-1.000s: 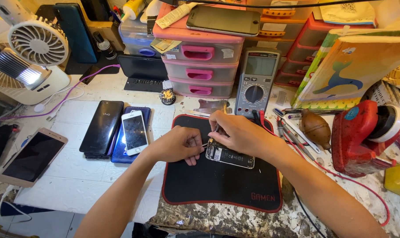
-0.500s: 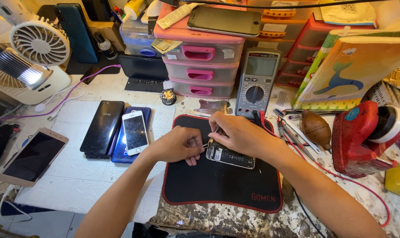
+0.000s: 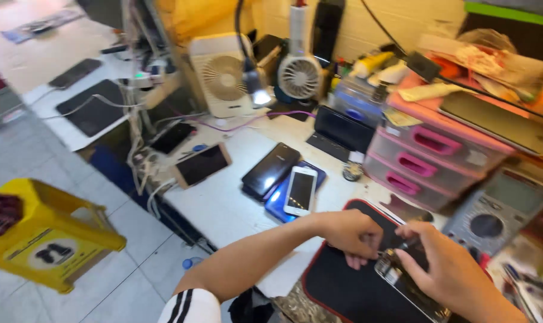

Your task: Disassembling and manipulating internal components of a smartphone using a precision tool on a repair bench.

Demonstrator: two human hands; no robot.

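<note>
Since the earlier frame the view has swung left and tilted, so both hands now sit at the lower right, while floor tiles and a yellow stool [image 3: 47, 236] fill the lower left. Left hand [image 3: 350, 234] curls closed, fingertips pressing on the opened phone [image 3: 412, 290], probably to keep it from sliding. Right hand [image 3: 445, 269] is closed in a pinch over the phone's upper end; whatever thin tool it holds is too blurred to name. That phone lies on the black mat [image 3: 349, 287], a soft bed for loose parts. Spare phones [image 3: 286, 182] rest at centre, clear of the work, near pink drawers [image 3: 433, 158].
</note>
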